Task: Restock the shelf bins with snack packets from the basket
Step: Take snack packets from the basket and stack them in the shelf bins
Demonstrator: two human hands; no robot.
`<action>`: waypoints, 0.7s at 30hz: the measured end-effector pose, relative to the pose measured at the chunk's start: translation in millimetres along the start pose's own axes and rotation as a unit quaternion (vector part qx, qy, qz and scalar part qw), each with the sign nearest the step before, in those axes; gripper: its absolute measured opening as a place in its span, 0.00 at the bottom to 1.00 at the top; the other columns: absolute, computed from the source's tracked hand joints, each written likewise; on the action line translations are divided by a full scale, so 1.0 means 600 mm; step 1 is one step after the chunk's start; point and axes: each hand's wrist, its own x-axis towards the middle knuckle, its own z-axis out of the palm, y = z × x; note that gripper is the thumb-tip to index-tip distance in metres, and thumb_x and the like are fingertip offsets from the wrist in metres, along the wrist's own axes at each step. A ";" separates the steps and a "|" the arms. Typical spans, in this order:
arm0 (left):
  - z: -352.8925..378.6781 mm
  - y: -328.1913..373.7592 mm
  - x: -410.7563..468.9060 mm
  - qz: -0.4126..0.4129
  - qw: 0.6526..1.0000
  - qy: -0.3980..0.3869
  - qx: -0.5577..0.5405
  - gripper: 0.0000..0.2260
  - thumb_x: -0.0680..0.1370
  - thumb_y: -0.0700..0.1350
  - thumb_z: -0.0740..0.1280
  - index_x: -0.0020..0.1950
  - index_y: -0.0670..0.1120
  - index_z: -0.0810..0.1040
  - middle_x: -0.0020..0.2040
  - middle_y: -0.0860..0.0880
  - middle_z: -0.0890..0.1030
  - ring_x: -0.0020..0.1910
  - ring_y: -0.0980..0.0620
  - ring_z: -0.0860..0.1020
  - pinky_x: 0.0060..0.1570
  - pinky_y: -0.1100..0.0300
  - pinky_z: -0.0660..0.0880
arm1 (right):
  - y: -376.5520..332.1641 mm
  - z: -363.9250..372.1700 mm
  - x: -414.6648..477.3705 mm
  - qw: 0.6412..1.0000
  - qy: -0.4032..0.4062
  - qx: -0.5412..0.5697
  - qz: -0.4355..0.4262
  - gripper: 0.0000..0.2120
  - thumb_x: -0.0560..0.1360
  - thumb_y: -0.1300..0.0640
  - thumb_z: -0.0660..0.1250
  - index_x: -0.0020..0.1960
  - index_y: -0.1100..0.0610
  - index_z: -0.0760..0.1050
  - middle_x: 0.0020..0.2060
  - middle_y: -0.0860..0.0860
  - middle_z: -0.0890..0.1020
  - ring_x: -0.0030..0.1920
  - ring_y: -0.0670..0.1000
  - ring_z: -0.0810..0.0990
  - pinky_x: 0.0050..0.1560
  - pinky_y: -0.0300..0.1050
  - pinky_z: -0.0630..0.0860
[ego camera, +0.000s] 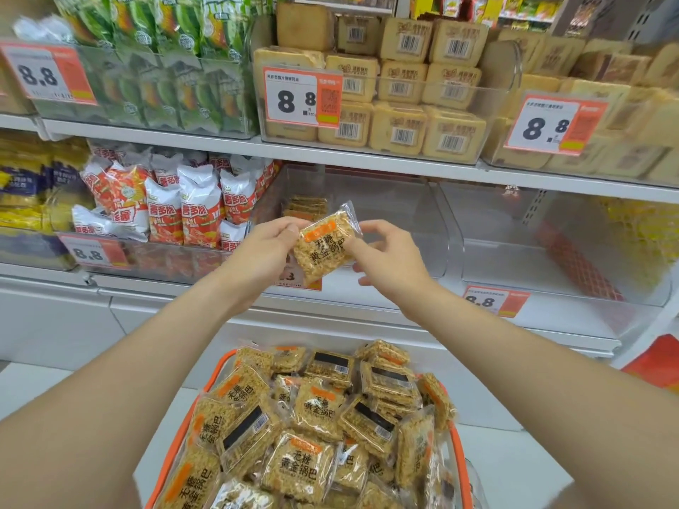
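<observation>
the left hand (264,247) pinches the upper left corner of a crispy rice packet (323,247), the right hand (389,255) its right edge, at frame centre before a clear shelf bin (404,214) holding a small stack of packets (305,207); at the bottom, an orange basket (455,446) is heaped with more.

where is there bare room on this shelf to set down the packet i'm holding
The clear bin behind the held packet is mostly bare: free floor right of the small packet stack at its back left. The neighbouring bin to the right looks bare, at least its left part. Crowded: the red-and-white snack bags on the left and the basket below.
</observation>
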 end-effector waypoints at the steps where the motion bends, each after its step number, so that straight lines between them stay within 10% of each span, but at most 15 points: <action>1: -0.008 0.000 0.001 0.011 1.000 0.001 -0.004 0.16 0.90 0.47 0.54 0.65 0.50 0.81 0.55 0.48 0.86 0.47 0.57 0.84 0.39 0.64 0.79 | 0.002 0.001 0.001 0.999 -0.036 -0.018 -0.016 0.12 0.79 0.44 0.70 0.56 0.50 0.81 0.43 0.50 0.87 0.43 0.52 0.87 0.49 0.59 0.85; 7: -0.026 -0.028 0.013 0.022 0.995 0.101 -0.002 0.18 0.85 0.57 0.64 0.59 0.44 0.83 0.48 0.44 0.84 0.43 0.54 0.79 0.46 0.57 0.74 | 0.009 0.010 0.006 0.991 -0.132 -0.012 -0.014 0.19 0.83 0.50 0.68 0.55 0.69 0.78 0.43 0.59 0.88 0.41 0.54 0.89 0.51 0.59 0.85; 14: -0.037 -0.038 0.029 0.052 0.987 0.150 0.024 0.15 0.86 0.56 0.64 0.54 0.47 0.84 0.48 0.48 0.86 0.46 0.57 0.83 0.47 0.58 0.78 | -0.009 0.032 0.044 0.991 -0.129 0.003 -0.041 0.12 0.83 0.47 0.67 0.56 0.55 0.75 0.39 0.61 0.85 0.40 0.58 0.88 0.41 0.54 0.85; 21: -0.054 -0.075 0.056 0.175 0.929 0.168 0.280 0.07 0.85 0.41 0.62 0.61 0.46 0.77 0.53 0.51 0.80 0.51 0.50 0.78 0.53 0.50 0.76 | 0.017 0.057 0.147 0.997 0.036 -0.048 -0.050 0.13 0.82 0.45 0.67 0.52 0.55 0.77 0.41 0.57 0.85 0.47 0.63 0.84 0.53 0.61 0.81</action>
